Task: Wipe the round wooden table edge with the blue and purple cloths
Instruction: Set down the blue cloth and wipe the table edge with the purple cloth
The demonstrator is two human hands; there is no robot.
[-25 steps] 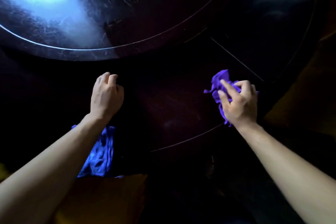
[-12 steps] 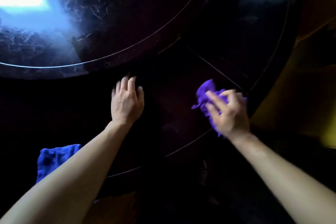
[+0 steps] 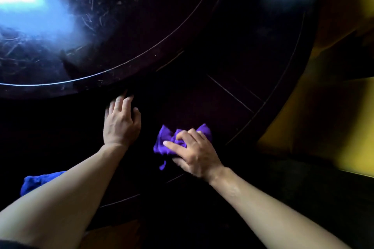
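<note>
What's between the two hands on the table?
Nothing but bare dark table between the left hand and the right hand gripping the purple cloth, in the head view.

Head view: one wide-angle camera worn on the head; faces forward and steeply down; close over the dark round table (image 3: 202, 50); both forearms enter from the bottom edge.

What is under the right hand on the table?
The crumpled purple cloth lies under the right hand, on the dark table. Its middle part is covered by the fingers.
</note>
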